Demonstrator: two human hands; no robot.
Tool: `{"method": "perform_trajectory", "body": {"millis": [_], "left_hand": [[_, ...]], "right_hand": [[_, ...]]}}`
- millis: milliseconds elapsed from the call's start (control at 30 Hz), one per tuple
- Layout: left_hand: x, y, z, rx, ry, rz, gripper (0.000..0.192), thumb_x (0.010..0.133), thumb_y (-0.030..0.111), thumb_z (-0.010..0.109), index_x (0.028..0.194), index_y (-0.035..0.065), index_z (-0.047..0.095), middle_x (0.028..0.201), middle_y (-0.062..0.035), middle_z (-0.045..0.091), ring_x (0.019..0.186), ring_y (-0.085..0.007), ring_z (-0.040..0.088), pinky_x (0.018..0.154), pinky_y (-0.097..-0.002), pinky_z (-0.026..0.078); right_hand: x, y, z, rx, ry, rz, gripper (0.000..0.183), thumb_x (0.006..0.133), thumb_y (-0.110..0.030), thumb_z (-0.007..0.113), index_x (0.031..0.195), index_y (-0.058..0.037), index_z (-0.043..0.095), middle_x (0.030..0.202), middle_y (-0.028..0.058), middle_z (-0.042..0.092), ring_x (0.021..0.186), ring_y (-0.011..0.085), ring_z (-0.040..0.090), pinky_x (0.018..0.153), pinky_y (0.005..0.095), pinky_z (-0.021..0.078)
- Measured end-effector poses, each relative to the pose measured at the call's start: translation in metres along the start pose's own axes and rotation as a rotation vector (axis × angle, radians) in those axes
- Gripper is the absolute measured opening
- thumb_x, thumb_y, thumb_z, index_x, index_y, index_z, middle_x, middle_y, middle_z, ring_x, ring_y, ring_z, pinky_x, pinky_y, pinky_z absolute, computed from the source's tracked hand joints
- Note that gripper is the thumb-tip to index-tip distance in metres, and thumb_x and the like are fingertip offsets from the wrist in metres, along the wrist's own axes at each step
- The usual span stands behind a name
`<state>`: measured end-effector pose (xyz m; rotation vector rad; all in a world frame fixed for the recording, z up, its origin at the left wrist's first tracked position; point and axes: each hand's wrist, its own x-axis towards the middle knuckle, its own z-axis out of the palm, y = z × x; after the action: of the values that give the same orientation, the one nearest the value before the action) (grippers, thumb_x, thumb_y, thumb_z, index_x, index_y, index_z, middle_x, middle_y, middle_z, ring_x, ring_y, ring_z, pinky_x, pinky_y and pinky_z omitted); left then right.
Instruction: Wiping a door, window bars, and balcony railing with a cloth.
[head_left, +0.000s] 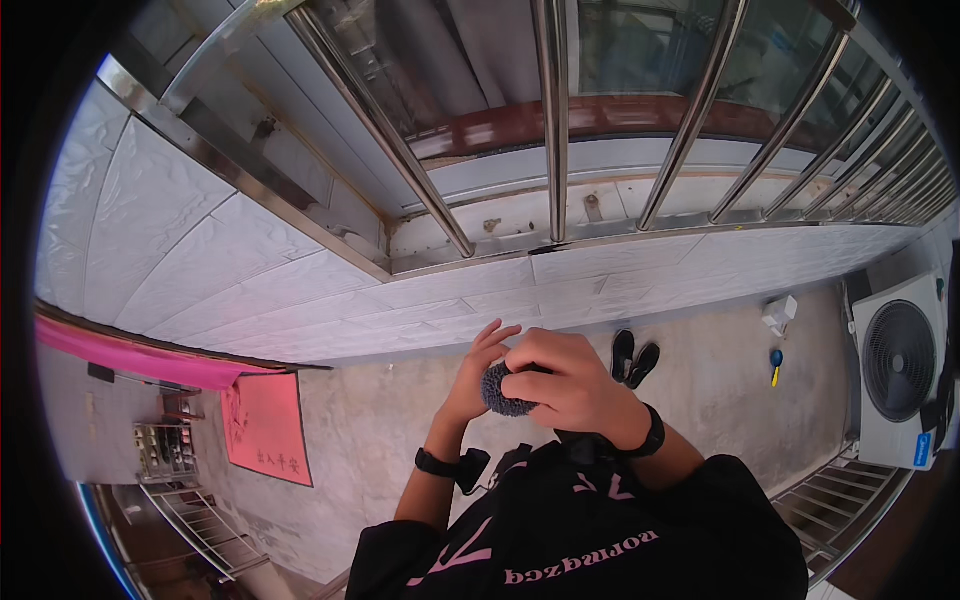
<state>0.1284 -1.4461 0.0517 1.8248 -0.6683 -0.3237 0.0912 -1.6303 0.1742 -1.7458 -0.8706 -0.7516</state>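
Note:
A grey, rough-textured scouring ball (501, 396) is pinched in my right hand (574, 379), between thumb and bent fingers. Some dark part of it shows between those fingers, though its shape is mostly hidden. My left hand (466, 382) is raised just left of the ball, its fingers stretched and spread upward. The ball overlaps the left palm; whether they touch is hidden, and the left thumb cannot be seen clearly. Both hands are in front of my chest, over the concrete floor.
Steel window bars (555, 135) project above a white tiled wall (442, 300). Black shoes (634, 358), a blue-and-yellow brush-like item (775, 367) and a white box (780, 313) lie rightward, near an air-conditioner unit (896, 367). A red mat (266, 427) bearing writing lies left.

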Motion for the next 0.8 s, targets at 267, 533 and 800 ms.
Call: {"method": "perform_trajectory", "body": {"millis": [267, 533, 800], "left_hand": [[0.003, 0.005, 0.005, -0.124, -0.046, -0.089, 0.033, 0.077, 0.007, 0.067, 0.107, -0.0001, 0.058, 0.095, -0.0115, 0.063, 0.089, -0.0188, 0.059, 0.080, -0.0297, 0.045], [0.032, 0.123, -0.100, 0.312, 0.592, 0.327, 0.031, 0.065, -0.004, 0.058, 0.095, -0.0038, 0.064, 0.079, -0.0137, 0.060, 0.068, -0.0222, 0.058, 0.064, -0.0267, 0.045], [0.112, 0.204, -0.139, 0.306, 1.045, 0.633, 0.025, 0.074, -0.008, 0.056, 0.098, -0.0044, 0.061, 0.087, -0.0082, 0.060, 0.079, -0.0157, 0.058, 0.074, -0.0243, 0.045]], "right_hand": [[0.023, 0.027, -0.039, 0.001, 0.183, 0.033, 0.030, 0.050, 0.002, 0.062, 0.078, -0.0044, 0.059, 0.077, 0.0075, 0.054, 0.059, 0.0221, 0.054, 0.050, 0.0287, 0.0422], [0.087, 0.032, -0.097, 0.028, 0.611, 0.183, 0.031, 0.061, 0.006, 0.065, 0.088, -0.0006, 0.052, 0.088, 0.0089, 0.052, 0.079, 0.0148, 0.050, 0.075, 0.0263, 0.0420], [0.157, 0.070, -0.099, -0.224, 0.740, 0.074, 0.046, 0.074, 0.001, 0.070, 0.109, -0.0032, 0.042, 0.098, 0.0075, 0.050, 0.088, 0.0140, 0.051, 0.080, 0.0250, 0.0428]]}}
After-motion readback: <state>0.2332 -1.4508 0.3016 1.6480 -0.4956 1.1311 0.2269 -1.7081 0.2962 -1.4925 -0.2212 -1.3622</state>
